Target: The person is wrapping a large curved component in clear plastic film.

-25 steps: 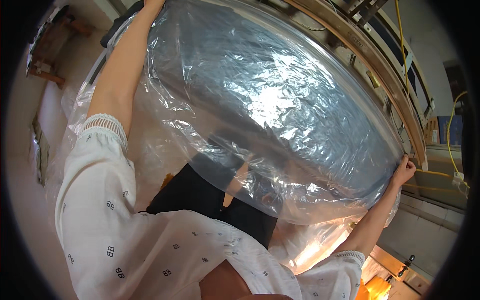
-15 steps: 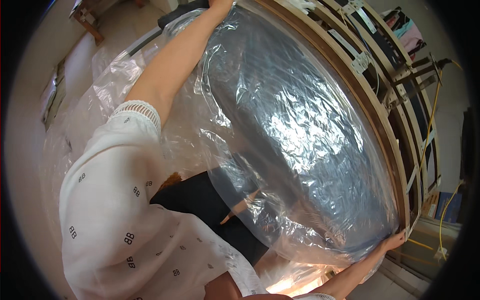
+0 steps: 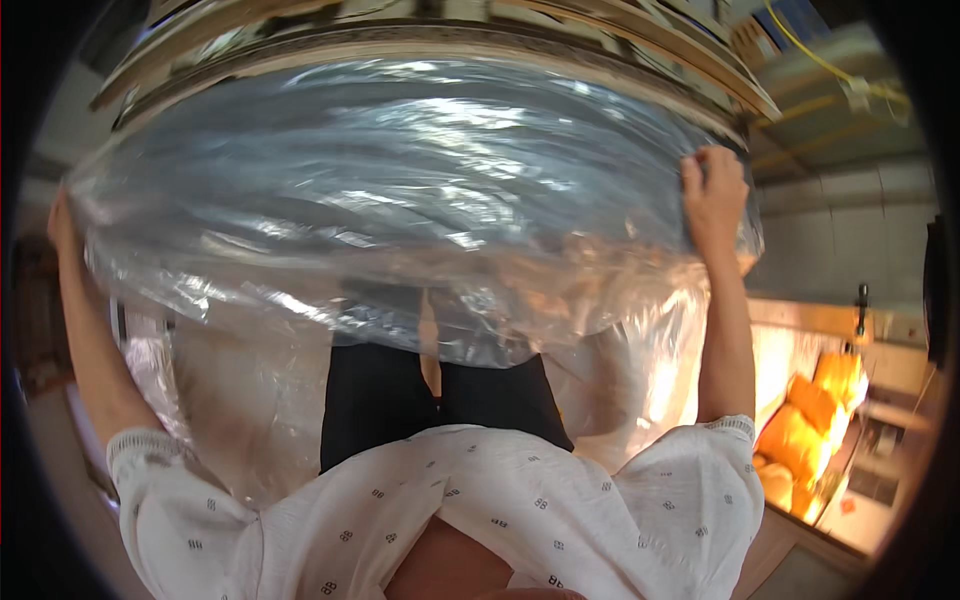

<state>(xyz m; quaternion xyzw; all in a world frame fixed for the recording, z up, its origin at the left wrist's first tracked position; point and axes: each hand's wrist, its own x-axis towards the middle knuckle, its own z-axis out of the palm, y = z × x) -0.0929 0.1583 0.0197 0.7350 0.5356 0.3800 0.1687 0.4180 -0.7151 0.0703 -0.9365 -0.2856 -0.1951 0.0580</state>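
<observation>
A large clear plastic sheet (image 3: 440,180) stretches in wrinkled, shiny folds across the front of me, with something blue-grey showing through it. At the far left, my left hand (image 3: 62,218) is closed on the sheet's edge, and the plastic pulls into a point there; its fingers are partly hidden. My right hand (image 3: 718,198) lies at the sheet's right end with fingers curled, gripping the plastic. The sheet's near edge hangs over my dark-clothed thighs. Along its far side runs a wooden frame (image 3: 420,38).
More clear plastic (image 3: 240,400) spreads below on both sides of my legs. A yellow cord (image 3: 800,45) hangs at the upper right. Orange bundles (image 3: 815,410) lie brightly lit at the right, past a pale tiled surface (image 3: 840,220). Further wooden rails lie beyond the sheet.
My view has turned, so the wooden frame has swung from the right to the top. Both arms now reach out to either side, still at the sheet's two ends.
</observation>
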